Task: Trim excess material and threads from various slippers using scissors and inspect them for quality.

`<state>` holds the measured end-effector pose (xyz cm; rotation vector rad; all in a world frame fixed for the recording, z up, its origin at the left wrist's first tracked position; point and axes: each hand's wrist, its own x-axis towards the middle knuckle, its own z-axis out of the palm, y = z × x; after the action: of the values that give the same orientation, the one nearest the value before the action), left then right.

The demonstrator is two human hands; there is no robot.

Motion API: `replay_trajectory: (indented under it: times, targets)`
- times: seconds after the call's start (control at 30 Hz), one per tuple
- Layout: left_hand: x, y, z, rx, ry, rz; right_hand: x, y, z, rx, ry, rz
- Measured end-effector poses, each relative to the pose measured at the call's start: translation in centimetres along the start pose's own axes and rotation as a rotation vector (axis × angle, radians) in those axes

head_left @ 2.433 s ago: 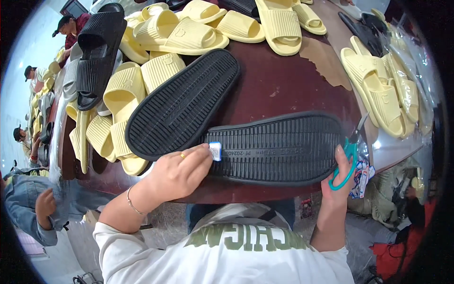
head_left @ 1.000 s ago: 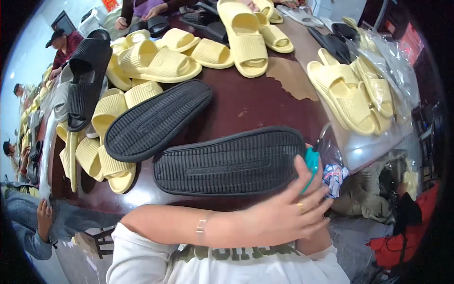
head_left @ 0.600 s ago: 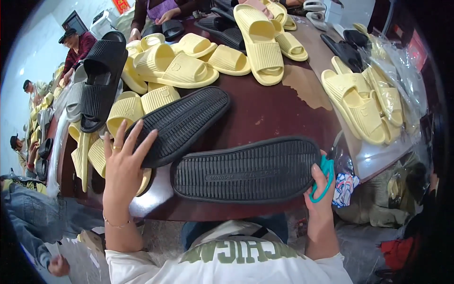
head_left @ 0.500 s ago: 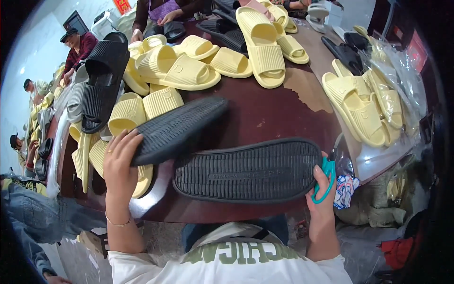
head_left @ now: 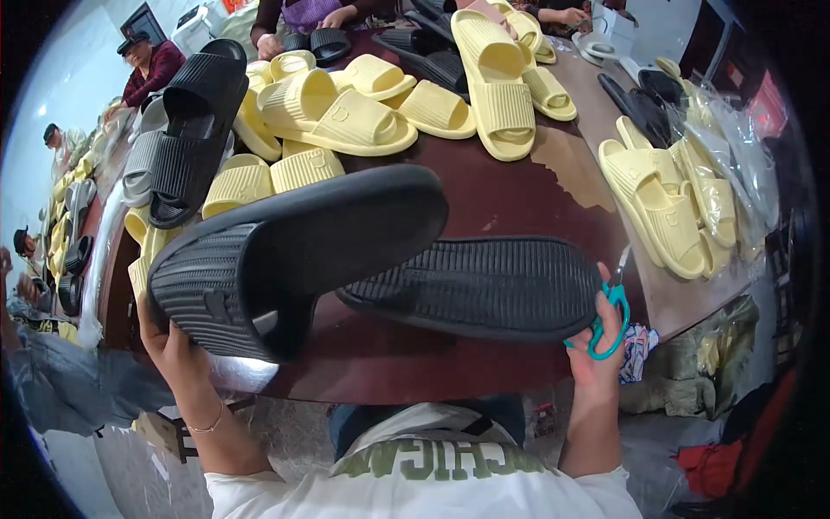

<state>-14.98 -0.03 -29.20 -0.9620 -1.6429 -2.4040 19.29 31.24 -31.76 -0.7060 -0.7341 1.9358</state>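
My left hand [head_left: 173,350] grips a black slide sandal [head_left: 346,227] by its strap end, tilted so the ribbed strap and smooth footbed show. A second black slide sandal [head_left: 510,281] lies sole up, its right end held in my right hand [head_left: 601,337]. Teal-handled scissors [head_left: 613,318] hang on that same hand, blades pointing up past the fingers. The left sandal overlaps the second one's left end. Fingers of my left hand are partly hidden behind the strap.
Yellow slides [head_left: 337,112] pile up across the far side of the dark red table [head_left: 510,203]. A large black slide [head_left: 194,130] leans at left. Yellow slides [head_left: 653,203] and clear plastic bags [head_left: 735,156] lie at right. Co-workers [head_left: 154,65] sit beyond.
The left sandal has turned from sole up to show its strap and footbed, and has come nearer. The right sandal has shifted slightly up and right and tilted. The scissors' blades now show.
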Motion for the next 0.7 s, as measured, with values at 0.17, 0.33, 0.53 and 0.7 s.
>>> replay_trajectory:
  times: [0.17,0.33,0.53,0.7]
  targets:
    - [-0.6,0.4,-3.7,0.005,0.043,-0.013,-0.7,-0.9,0.8,-0.269,-0.241,-0.198]
    - [-1.7,0.1,-5.9,0.269,0.044,-0.033,-0.2,-0.6,0.3,-0.973,-0.194,-0.598]
    - [-1.6,-0.6,-7.2,0.36,0.092,-0.088,3.3,-0.8,0.1,-1.408,-0.202,-1.187]
    - [-0.6,-0.4,-6.5,0.388,0.121,-0.116,3.5,-1.4,1.7,-1.496,-0.448,-1.046]
